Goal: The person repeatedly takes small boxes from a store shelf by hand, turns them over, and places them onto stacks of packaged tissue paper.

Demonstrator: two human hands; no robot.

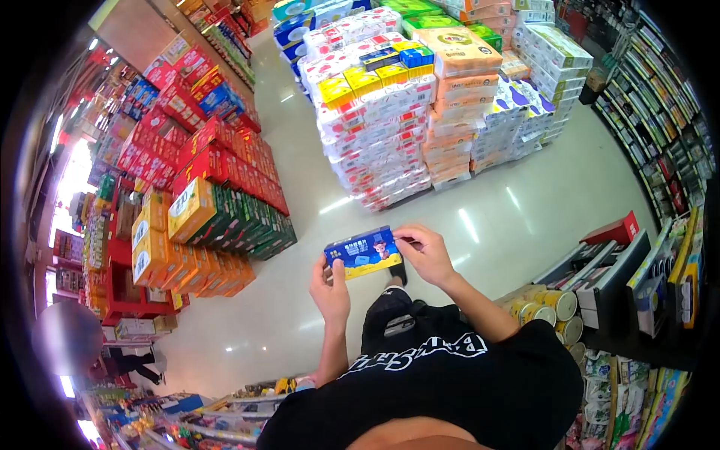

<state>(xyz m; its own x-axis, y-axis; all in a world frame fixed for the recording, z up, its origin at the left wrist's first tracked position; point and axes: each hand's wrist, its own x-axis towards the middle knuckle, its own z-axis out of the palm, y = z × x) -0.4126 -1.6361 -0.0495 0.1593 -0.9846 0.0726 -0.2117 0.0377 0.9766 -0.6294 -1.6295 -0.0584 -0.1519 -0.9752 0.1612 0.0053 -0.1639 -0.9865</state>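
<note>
A small blue and yellow box (363, 253) with white print and a cartoon figure is held up between both of my hands, in front of my body. My left hand (330, 289) grips its lower left end, thumb on the front face. At the right end, the fingers and thumb of my right hand (424, 251) pinch the upper corner. Ahead, similar yellow boxes (364, 80) and a blue box (416, 58) lie on top of a stack of white and red wrapped packs (379, 142).
Orange wrapped packs (454, 97) stand beside the white stack. Red cartons (225, 161) and orange and green cartons (199, 240) are piled to the left. Yellow-lidded cans (559, 304) and shelves (660, 112) line the right. A person (135, 365) is at far lower left.
</note>
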